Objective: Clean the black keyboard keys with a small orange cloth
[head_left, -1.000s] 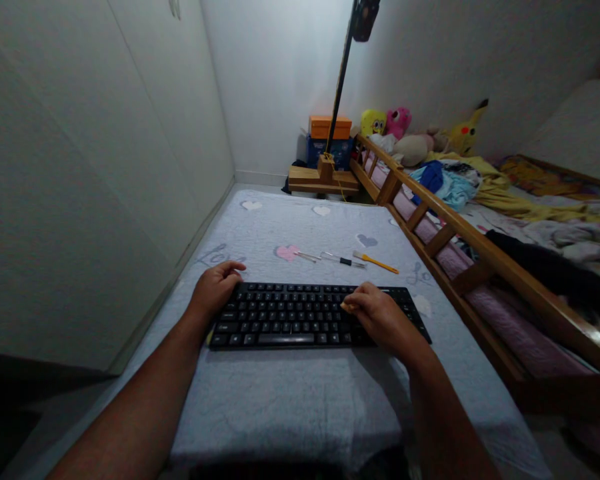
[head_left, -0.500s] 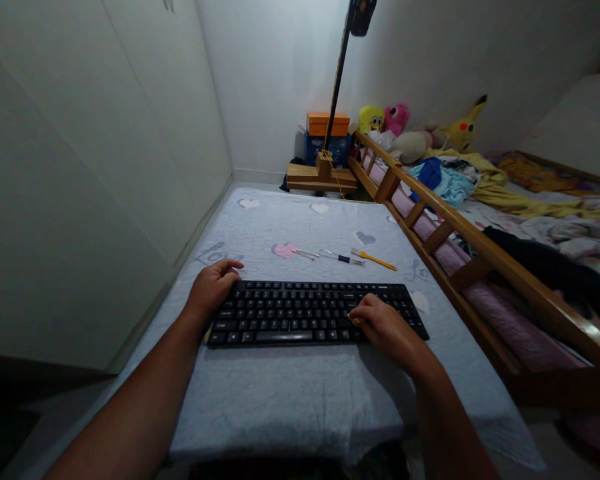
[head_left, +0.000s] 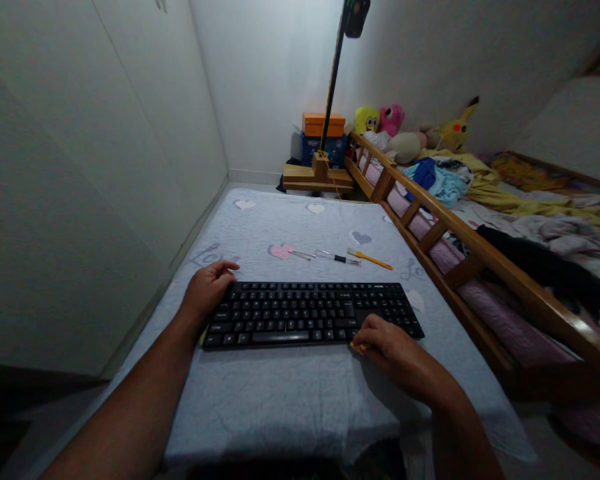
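A black keyboard (head_left: 290, 313) lies flat on the cloth-covered table, its long side across my view. My left hand (head_left: 211, 288) holds its left end, the fingers round the far left corner and the index finger reaching past it. At the near edge, right of the space bar, my right hand (head_left: 380, 343) pinches a small yellowish piece (head_left: 359, 347), perhaps cloth or sponge; the fingers hide most of it. Beyond the keyboard lie thin white swabs (head_left: 303, 255), a tool with a black grip (head_left: 340, 259) and a brush with a yellow handle (head_left: 373, 258).
The table carries a pale cover (head_left: 280, 400) with heart prints. Along the right runs a wooden bed rail (head_left: 445, 213), with bedding and plush toys behind it. A white wardrobe (head_left: 105, 167) stands left. A lamp pole on a wooden base (head_left: 310, 177) and boxes (head_left: 324, 125) are at the back.
My right hand has moved toward me, from the keys to the keyboard's near edge, still pinching the yellowish piece. The left hand stays at the left end.
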`<action>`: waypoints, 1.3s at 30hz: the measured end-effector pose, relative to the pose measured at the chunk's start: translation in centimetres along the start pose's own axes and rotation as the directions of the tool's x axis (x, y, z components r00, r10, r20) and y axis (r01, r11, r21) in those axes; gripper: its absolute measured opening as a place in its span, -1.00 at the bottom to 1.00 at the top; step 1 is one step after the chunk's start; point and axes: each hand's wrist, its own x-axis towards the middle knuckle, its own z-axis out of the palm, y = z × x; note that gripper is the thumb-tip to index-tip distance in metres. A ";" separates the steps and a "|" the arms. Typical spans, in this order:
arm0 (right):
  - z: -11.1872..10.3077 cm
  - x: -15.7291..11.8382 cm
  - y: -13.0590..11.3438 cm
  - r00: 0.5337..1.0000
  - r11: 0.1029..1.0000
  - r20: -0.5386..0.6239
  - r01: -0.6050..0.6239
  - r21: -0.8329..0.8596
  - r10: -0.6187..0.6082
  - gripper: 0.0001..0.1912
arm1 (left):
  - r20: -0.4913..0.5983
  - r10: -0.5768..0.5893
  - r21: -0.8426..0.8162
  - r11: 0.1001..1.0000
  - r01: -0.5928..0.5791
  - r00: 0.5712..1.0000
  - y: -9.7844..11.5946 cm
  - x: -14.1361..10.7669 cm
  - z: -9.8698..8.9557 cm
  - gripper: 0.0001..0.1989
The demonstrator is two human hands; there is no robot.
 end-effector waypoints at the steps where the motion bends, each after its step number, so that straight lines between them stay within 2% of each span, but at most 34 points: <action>1: -0.3 0.2 0.3 1.000 1.000 -0.028 0.015 0.010 -0.015 -0.77 | -0.003 0.002 0.005 1.000 -0.002 1.000 0.0 0.0 0.0 -0.64; 5: -1.5 2.9 1.9 0.964 1.000 -0.264 0.010 -0.018 -0.014 -0.78 | -0.001 0.012 0.003 1.000 -0.012 1.000 0.1 0.0 -0.1 -0.64; 9: -1.8 6.2 3.2 0.934 0.992 -0.352 -0.096 -0.083 0.060 -0.77 | -0.013 0.024 -0.002 1.000 -0.024 1.000 0.2 0.1 -0.1 -0.66; 13: -1.3 6.6 3.4 0.958 0.986 -0.274 -0.117 -0.118 0.081 -0.73 | -0.006 0.021 -0.003 1.000 -0.021 1.000 0.0 0.1 -0.1 -0.65; 20: -0.8 3.6 2.8 0.990 0.988 -0.120 -0.085 -0.127 0.070 -0.73 | -0.005 0.012 0.002 1.000 -0.012 1.000 0.0 0.1 -0.1 -0.64; 33: 0.0 -0.4 2.1 0.991 0.995 -0.101 -0.092 -0.050 0.087 -0.75 | 0.014 -0.002 -0.003 1.000 0.002 1.000 -0.2 0.1 0.0 -0.60; 37: -0.4 -1.6 2.4 0.992 0.993 -0.073 -0.110 -0.040 0.107 -0.75 | 0.011 0.003 0.016 1.000 -0.003 1.000 -0.2 0.1 0.0 -0.60; 39: -0.7 -1.5 2.5 0.989 0.993 -0.104 -0.111 -0.035 0.107 -0.74 | 0.009 0.004 0.016 1.000 -0.004 1.000 -0.1 0.1 0.0 -0.60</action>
